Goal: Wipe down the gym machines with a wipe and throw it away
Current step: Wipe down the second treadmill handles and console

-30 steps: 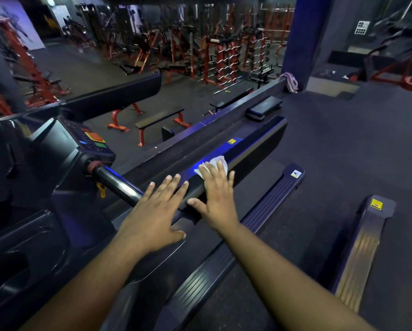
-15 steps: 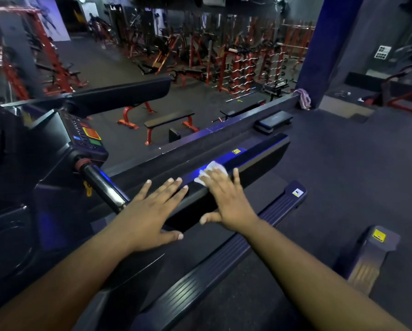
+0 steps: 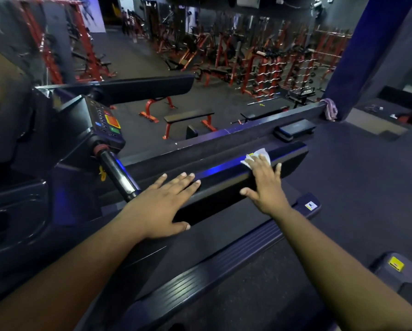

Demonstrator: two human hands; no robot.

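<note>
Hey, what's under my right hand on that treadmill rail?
A white wipe, pressed flat onto the rail by the right hand. Only its far edge shows past the fingertips; the rest is covered.

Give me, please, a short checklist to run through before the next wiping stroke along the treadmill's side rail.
1. Wipe under the right hand: ok, pressed flat by straight fingers.
2. Left hand braced on the side rail: ok, resting flat.
3. Rail ahead of the wipe free of objects: ok, bare to its far end.
4. Wipe clean enough: cannot tell, mostly covered.
5. Bin for disposal in sight: not ok, none visible.
</note>
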